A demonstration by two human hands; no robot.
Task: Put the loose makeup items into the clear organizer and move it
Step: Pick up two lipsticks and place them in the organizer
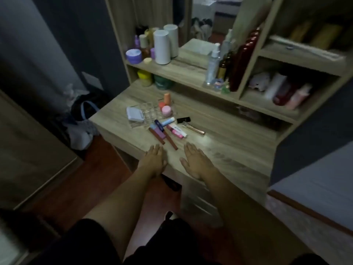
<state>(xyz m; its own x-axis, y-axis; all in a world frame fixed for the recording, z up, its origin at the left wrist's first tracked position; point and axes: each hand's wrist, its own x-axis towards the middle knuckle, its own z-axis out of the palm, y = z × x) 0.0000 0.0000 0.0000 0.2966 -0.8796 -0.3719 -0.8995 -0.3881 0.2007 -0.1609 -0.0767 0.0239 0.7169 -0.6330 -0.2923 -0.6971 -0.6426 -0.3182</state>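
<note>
You are facing a wooden desk with a shelf running across its back, and both of your bare arms are reaching out over the near edge. Your left hand is lying palm down at the desk's front edge, its fingers stretched flat and close together, holding nothing; the fingertips are stopping just short of the loose makeup. Your right hand is lying the same way a little to the right, fingers straight and only slightly spread, thumb out to the side, gripping nothing and touching only the wood.

The clear organizer is sitting toward the middle of the desk, beyond your hands. A white compact is resting at its left end, and in its right end a pink jar is sitting in front of an upright orange tube.

The loose makeup is lying in a cluster between the organizer and your hands: two brown pencils, a purple stick, a dark blue tube, a blue and white tube, a pink tube, a black box and a gold-capped wand farthest to the right. The pencil tips are pointing at the gap between your two hands.

On the shelf, two white cylinders are standing beside a purple jar.
</note>
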